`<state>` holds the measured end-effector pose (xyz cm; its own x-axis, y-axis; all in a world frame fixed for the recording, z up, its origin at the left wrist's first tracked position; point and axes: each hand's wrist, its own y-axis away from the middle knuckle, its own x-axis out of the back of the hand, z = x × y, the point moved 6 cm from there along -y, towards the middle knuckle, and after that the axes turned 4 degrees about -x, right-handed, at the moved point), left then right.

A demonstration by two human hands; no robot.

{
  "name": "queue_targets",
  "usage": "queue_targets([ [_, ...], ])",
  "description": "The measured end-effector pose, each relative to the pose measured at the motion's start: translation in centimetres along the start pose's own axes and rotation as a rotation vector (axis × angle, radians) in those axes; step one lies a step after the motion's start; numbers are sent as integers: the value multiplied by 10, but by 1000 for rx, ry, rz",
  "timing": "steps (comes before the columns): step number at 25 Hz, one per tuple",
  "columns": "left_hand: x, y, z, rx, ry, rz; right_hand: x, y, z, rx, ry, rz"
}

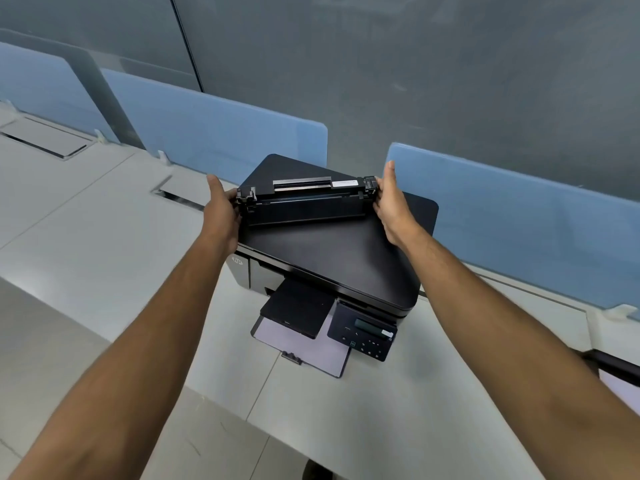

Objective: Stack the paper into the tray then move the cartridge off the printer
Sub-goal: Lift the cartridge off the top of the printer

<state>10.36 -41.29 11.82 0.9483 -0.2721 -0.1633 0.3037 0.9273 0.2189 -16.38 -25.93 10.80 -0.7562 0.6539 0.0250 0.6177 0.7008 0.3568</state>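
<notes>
A pale grey bench fills the lower view, with blue dividers along its far edge from nine o'clock round to three o'clock. At the centre of the bench sits a black printer, its flat lid facing up. At six o'clock from the lid, the front tray sticks out towards the person, with white paper lying flat in it, partly under a black flap. Just beside it, at four o'clock, is the tilted control panel. The long black cartridge lies crosswise at the twelve o'clock end of the lid; whether it rests on the lid or is lifted clear is hard to tell. The left hand closes its grip around the cartridge's nine o'clock end, and the right hand clasps the three o'clock end, thumb raised.
</notes>
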Motion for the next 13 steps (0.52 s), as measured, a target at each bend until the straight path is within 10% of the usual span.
queue_targets([
  [13, -184, 51, 4, -54, -7, -458, 182, 57, -18, 166, -92, 288],
])
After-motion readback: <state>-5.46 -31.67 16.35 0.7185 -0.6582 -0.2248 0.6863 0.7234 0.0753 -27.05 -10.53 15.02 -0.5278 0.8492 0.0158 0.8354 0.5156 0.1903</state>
